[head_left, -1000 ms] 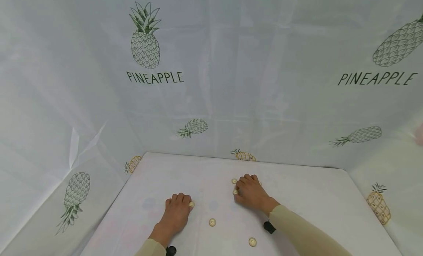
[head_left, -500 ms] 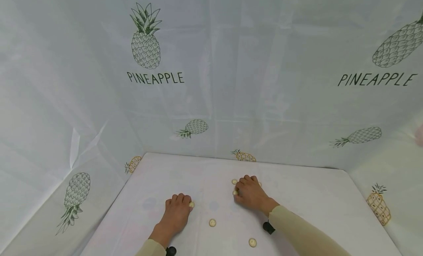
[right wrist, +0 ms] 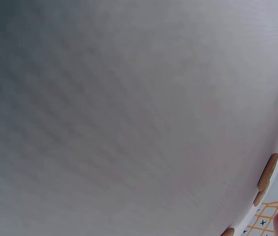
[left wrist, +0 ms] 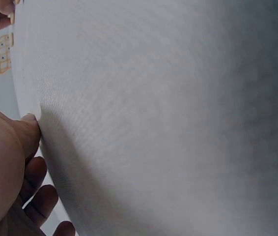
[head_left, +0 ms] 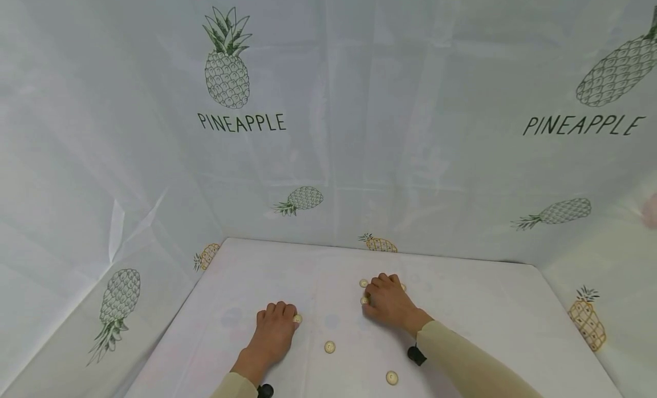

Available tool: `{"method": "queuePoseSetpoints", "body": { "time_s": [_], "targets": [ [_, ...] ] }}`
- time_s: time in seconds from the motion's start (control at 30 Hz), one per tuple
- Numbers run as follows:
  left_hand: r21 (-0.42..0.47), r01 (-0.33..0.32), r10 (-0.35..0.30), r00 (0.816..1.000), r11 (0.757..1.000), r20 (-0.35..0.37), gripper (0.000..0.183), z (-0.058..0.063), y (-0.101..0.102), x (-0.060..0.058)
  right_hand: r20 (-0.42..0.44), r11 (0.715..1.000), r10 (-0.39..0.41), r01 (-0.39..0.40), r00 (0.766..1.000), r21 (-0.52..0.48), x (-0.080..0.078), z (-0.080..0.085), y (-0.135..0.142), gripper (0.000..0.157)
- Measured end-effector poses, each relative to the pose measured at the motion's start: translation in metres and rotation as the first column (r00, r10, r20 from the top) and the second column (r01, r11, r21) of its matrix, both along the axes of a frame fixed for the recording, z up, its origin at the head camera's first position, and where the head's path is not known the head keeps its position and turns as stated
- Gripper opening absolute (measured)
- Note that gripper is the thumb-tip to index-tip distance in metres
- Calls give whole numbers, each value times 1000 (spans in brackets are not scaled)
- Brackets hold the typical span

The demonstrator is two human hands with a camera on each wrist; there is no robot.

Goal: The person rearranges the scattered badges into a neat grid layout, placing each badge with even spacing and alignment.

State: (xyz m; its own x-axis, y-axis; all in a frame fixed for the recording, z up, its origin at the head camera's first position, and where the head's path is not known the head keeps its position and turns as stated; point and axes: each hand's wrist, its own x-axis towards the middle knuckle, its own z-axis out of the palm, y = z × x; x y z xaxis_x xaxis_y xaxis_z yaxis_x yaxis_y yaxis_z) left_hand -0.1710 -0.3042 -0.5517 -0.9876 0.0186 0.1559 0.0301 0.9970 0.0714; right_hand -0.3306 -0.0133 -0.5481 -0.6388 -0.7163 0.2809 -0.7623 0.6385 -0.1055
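Observation:
My left hand [head_left: 274, 331] rests on the white-covered table with its fingers curled. Its thumb and index finger pinch a small pale wooden disc [head_left: 297, 318], which lies face up at their tips. In the left wrist view the thumb [left wrist: 27, 130] meets the cloth, and the disc itself is hidden. Farther right and back, my right hand [head_left: 389, 301] is also curled and low on the table. A second disc [head_left: 365, 300] sits at its thumb and index finger, partly covered. Another disc [head_left: 364, 283] lies just beyond it, and one more [head_left: 403, 287] peeks out behind the knuckles.
Two loose discs lie nearer to me: one disc [head_left: 330, 346] between the hands and another disc [head_left: 392, 377] near the front. The table [head_left: 477, 312] is bordered by hanging white sheets [head_left: 390, 130] printed with pineapples. A black wrist camera [head_left: 417, 355] sits under the right sleeve.
Both hands and the discs have stayed in place. The whole head view has shifted very slightly.

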Motion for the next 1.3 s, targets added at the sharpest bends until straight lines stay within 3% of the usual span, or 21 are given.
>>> {"method": "queuePoseSetpoints", "body": {
  "time_s": [0.6, 1.07, 1.3],
  "targets": [
    [30, -14, 14, 1000, 999, 21, 23, 6, 1, 1, -88, 1000, -9, 10, 996, 4, 20, 7, 37, 23],
    [24, -9, 9, 1000, 1000, 23, 22, 5, 3, 0, -140, 1000, 17, -20, 990, -21, 71, -1, 79, 18],
    [15, -27, 26, 999, 1000, 39, 22, 3, 4, 0, -173, 993, 73, -89, 982, -82, 99, -6, 92, 21]
  ]
}}
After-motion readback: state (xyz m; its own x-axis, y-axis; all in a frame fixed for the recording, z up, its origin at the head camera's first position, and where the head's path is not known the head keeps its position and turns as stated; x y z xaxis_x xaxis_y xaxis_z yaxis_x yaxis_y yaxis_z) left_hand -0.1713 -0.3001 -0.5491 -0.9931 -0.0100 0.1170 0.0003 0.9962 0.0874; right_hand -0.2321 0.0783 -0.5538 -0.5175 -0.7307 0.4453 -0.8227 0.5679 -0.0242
